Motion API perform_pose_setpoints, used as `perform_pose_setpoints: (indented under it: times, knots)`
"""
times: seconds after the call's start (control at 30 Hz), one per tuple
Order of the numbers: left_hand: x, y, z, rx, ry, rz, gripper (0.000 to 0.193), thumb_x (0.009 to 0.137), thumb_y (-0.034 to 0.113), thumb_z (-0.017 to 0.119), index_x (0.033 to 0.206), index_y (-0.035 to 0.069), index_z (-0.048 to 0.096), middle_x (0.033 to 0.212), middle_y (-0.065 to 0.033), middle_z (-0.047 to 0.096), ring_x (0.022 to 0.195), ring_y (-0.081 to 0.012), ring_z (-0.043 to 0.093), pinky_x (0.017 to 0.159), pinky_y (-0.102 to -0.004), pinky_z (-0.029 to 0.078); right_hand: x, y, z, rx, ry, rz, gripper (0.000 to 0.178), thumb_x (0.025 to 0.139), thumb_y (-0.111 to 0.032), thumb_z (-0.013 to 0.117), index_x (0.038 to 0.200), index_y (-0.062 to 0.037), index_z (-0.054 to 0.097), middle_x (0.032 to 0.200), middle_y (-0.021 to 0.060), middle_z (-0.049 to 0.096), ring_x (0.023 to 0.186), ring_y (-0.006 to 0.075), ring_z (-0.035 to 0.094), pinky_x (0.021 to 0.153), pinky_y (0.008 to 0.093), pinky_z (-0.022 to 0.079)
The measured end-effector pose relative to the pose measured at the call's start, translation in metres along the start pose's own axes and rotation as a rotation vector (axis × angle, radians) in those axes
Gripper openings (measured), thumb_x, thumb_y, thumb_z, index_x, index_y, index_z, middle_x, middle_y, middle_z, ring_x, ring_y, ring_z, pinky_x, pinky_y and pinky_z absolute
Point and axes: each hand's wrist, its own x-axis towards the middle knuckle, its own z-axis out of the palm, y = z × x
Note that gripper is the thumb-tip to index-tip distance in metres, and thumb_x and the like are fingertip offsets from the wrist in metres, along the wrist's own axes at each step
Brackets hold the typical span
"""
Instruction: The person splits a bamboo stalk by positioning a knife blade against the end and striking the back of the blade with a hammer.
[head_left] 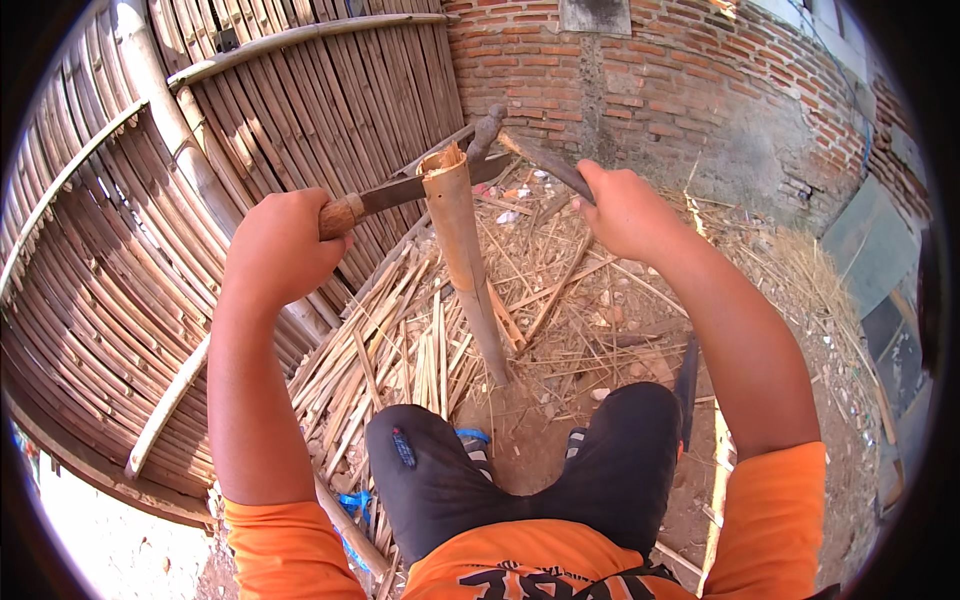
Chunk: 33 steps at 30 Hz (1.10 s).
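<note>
My left hand (285, 245) is closed around the wooden handle of a machete (395, 193). Its dark blade lies across the upper end of a thick bamboo piece (462, 235), whose top rim looks broken and splintered. This bamboo stands nearly upright, slightly tilted, with its foot on the ground in front of my knees. A short wooden stick (550, 165) is gripped in my right hand (630, 212). The stick's pale, frayed end points left, near the blade's far part; whether they touch, I cannot tell.
Split bamboo strips (400, 340) lie scattered over the dirt floor. A bamboo slat wall (330, 110) rises at left, and a brick wall (680, 90) stands at the back. Grey panels (870, 245) lean at the far right. Blue plastic (355, 505) lies near my left leg.
</note>
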Motion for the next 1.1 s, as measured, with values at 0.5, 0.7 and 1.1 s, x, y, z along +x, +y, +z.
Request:
perform_pose_setpoints:
  times: [0.5, 0.7, 1.1]
  knots:
    - [0.004, 0.003, 0.000, 0.017, -0.032, 0.011, 0.026, 0.078, 0.020, 0.081, 0.086, 0.000, 0.068, 0.079, -0.0191, 0.068, 0.080, -0.0389, 0.067, 0.075, -0.0476, 0.051, -0.002, -0.008, -0.024, 0.212, 0.126, 0.040, 0.027, 0.101, -0.024, 0.062, 0.112, -0.0001, 0.057, 0.088, 0.0206, 0.068, 0.082, 0.0369, 0.069, 0.075, 0.0486, 0.052]
    - [0.014, 0.013, 0.000, 0.045, -0.069, -0.043, 0.025, 0.078, 0.021, 0.080, 0.089, 0.000, 0.071, 0.083, -0.0197, 0.070, 0.082, -0.0387, 0.068, 0.075, -0.0471, 0.053, -0.016, -0.062, -0.031, 0.413, 0.290, -0.024, 0.027, 0.102, -0.023, 0.061, 0.112, 0.0010, 0.057, 0.088, 0.0205, 0.069, 0.080, 0.0368, 0.069, 0.074, 0.0487, 0.052]
    - [0.011, 0.010, 0.007, 0.082, -0.081, -0.035, 0.025, 0.078, 0.021, 0.078, 0.091, 0.001, 0.072, 0.086, -0.0192, 0.072, 0.086, -0.0387, 0.070, 0.078, -0.0467, 0.055, -0.022, -0.076, -0.007, 0.209, 0.059, 0.047, 0.024, 0.100, -0.020, 0.061, 0.108, 0.0018, 0.056, 0.087, 0.0239, 0.069, 0.088, 0.0416, 0.070, 0.076, 0.0531, 0.054]
